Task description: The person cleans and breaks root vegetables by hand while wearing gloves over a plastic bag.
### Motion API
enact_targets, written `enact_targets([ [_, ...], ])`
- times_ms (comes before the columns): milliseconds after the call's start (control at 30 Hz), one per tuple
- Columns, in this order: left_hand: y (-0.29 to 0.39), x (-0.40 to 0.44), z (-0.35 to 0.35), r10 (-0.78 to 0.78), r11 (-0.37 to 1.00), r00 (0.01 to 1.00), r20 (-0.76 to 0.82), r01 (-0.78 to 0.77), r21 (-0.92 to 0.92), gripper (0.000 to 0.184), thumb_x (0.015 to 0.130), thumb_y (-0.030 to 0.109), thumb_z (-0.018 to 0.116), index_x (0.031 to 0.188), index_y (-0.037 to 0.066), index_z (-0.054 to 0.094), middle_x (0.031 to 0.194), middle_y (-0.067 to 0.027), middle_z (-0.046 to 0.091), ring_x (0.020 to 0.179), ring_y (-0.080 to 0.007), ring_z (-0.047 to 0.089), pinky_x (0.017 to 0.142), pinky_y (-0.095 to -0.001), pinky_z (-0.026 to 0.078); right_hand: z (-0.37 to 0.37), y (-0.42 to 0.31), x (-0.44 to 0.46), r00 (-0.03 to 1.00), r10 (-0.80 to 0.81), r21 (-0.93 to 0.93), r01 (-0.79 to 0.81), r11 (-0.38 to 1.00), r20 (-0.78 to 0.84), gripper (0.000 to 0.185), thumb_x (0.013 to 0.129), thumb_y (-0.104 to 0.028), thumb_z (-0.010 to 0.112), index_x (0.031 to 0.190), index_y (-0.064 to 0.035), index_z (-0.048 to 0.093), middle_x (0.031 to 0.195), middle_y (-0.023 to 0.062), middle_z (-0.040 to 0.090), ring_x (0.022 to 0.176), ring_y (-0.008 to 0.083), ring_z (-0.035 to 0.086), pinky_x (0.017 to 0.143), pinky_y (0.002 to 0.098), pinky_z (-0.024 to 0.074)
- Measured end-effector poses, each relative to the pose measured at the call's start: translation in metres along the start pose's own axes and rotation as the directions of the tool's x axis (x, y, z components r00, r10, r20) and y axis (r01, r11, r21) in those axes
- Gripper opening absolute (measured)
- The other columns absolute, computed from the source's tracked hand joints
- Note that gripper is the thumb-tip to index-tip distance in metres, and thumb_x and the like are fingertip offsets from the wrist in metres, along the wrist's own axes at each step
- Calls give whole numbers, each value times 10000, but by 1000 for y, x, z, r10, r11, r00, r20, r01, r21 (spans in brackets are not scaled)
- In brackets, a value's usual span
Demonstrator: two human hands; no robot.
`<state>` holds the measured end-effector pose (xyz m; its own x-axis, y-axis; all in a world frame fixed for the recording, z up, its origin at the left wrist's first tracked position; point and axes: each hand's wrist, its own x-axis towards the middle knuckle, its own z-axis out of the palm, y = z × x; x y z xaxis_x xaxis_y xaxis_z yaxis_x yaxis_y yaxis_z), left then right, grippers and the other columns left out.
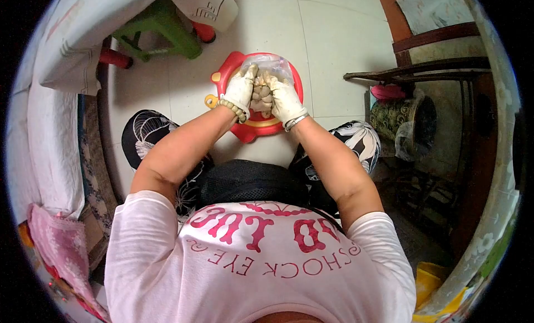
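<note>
My left hand (241, 90), in a whitish glove with a beaded bracelet at the wrist, is closed against the left side of a cluster of small, rounded beige-grey lumps (261, 96). On the other side my right hand (284, 98), also gloved and wearing a metal bangle, curls its fingers round the cluster's upper right. The lumps look like small mushrooms, but their kind is not certain. Just beyond the fingers lies a clear plastic bag (278, 65). Below both hands is a red plastic stool (299, 89) with yellow parts. The undersides of the hands are hidden.
A green stool (158, 31) with red-tipped legs nearby stands at upper left, beside a cloth-draped table (72, 56). At right are a dark wooden rail (411, 68) and a patterned round container (397, 122). Pale tiles (328, 39) cover the floor. My knees flank the red stool.
</note>
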<state>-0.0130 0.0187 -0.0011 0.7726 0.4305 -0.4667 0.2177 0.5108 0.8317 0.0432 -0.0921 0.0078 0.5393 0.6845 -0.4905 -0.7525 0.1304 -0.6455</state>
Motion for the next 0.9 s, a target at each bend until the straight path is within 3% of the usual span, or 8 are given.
enact_targets([
  [167, 10, -12, 9, -109, 976, 987, 121, 130, -175, 276, 913, 332, 510, 1004, 73, 535, 844, -8, 576, 680, -76, 537, 594, -222, 463, -10, -1, 7, 999, -35, -112, 32, 993, -23, 158, 943, -238, 421, 955, -89, 473, 677, 42, 557, 533, 146, 579, 439, 272, 506],
  [267, 0, -11, 6, -20, 1000, 978, 208, 23, -10, 325, 904, 316, 521, 1120, 91, 429, 735, -67, 556, 577, -181, 552, 458, -325, 471, -6, -4, 1, 998, -53, -147, 47, 988, -39, 153, 943, -236, 415, 930, -96, 478, 650, 27, 534, 493, 129, 538, 401, 253, 460],
  [367, -3, -12, 6, -74, 989, 976, 205, 98, -111, 276, 897, 256, 555, 1087, 68, 485, 830, -2, 556, 699, -76, 524, 608, -218, 457, -8, -2, 4, 998, -22, -125, 15, 992, -53, 155, 941, -229, 406, 899, -110, 497, 621, 8, 512, 451, 107, 491, 367, 232, 398],
  [467, -10, -7, 5, 31, 996, 978, 205, -47, 73, 387, 909, 283, 519, 1202, 64, 393, 929, -121, 564, 695, -236, 596, 496, -384, 501, -2, -5, 0, 999, 13, -48, -15, 999, -48, 182, 942, -235, 392, 870, -123, 517, 596, -6, 495, 423, 92, 459, 345, 220, 354],
  [533, -32, 8, 1, 216, 954, 968, 127, -237, 182, 411, 912, 269, 510, 1235, 56, 371, 956, -119, 565, 707, -228, 601, 521, -368, 510, -1, -6, -3, 998, 26, -14, -27, 1000, -58, 203, 943, -245, 383, 854, -131, 524, 584, -12, 487, 412, 87, 446, 338, 216, 341],
  [667, -10, -15, 11, 156, 964, 980, 128, -179, 197, 338, 906, 238, 528, 1174, 43, 459, 993, -72, 565, 801, -116, 569, 710, -240, 486, -9, -6, 1, 994, 112, 94, -112, 989, 6, 237, 956, -270, 369, 847, -125, 521, 546, -62, 429, 386, 40, 301, 346, 185, 236],
  [733, -3, -14, 10, -40, 997, 983, 180, 52, -64, 337, 909, 224, 516, 1182, 36, 455, 1034, -93, 571, 891, -138, 583, 761, -267, 498, -8, -11, 3, 992, 119, 101, -122, 987, 31, 245, 960, -279, 366, 843, -121, 513, 540, -67, 420, 388, 37, 292, 350, 176, 234],
  [900, 0, -12, 9, -43, 940, 965, 258, 127, -318, 295, 936, 165, 462, 1205, 46, 465, 1059, -92, 588, 862, -174, 613, 743, -294, 535, -6, -19, 0, 987, 143, 127, -133, 983, -74, 239, 939, -279, 386, 849, -108, 526, 625, 19, 539, 459, 137, 500, 376, 222, 400],
])
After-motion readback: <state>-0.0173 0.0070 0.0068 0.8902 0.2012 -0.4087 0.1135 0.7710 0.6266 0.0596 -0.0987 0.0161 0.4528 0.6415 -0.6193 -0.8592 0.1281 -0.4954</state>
